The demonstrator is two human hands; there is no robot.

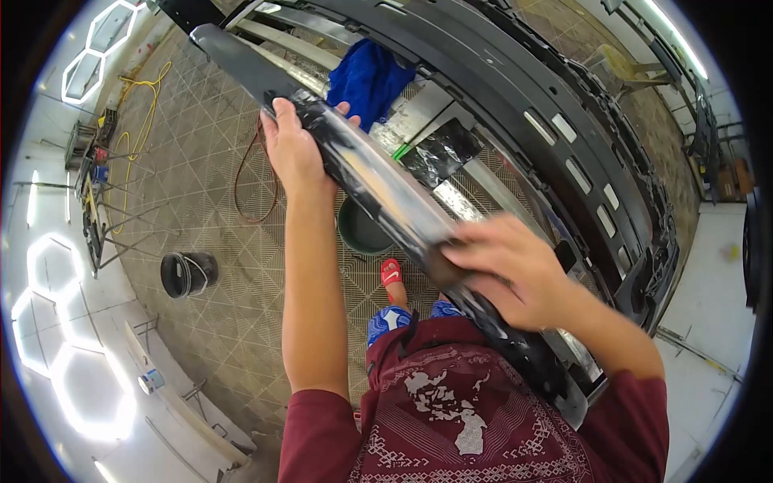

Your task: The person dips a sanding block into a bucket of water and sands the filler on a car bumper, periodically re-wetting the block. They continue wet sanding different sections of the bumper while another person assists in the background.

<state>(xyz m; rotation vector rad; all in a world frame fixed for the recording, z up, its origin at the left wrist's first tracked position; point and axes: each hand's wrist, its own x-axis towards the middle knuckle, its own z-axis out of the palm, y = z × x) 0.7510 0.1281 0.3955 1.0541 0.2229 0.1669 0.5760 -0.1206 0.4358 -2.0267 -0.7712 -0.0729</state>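
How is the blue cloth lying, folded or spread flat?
Neither: the blue cloth lies bunched in a heap, its surface rumpled and uneven.

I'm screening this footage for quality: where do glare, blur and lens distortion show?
Head view: hexagonal wall lights blown out to white; streaky bright reflections along the long dark panel; right-hand grip smeared, probably by motion, left-hand grip noticeably sharper; strong fisheye curvature toward the edges, with black corners.
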